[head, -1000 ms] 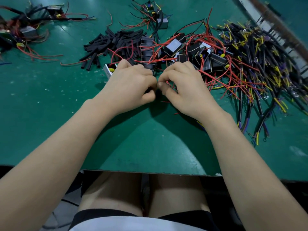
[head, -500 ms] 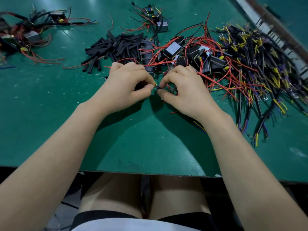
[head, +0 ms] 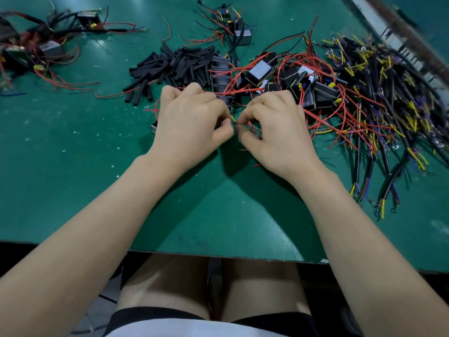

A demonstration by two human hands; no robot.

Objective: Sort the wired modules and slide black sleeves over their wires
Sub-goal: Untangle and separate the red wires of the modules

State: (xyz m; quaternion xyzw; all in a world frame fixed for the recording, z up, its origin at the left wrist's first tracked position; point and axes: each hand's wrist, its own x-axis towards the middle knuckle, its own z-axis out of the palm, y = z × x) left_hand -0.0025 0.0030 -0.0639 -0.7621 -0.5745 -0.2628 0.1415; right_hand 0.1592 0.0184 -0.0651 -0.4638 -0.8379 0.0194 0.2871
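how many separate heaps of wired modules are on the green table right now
4: far left, a small one at top centre, the big red-wired heap beyond the hands, and one module under the left hand, mostly hidden.

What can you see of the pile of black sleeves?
The sleeves are short, matte black tube pieces, rubbery-looking, lying loose and criss-crossed in a flat heap on the green table, beyond the left hand. A few strays lie at its near left edge. Red wires cross its right side, where it meets the modules. Neither hand touches it.
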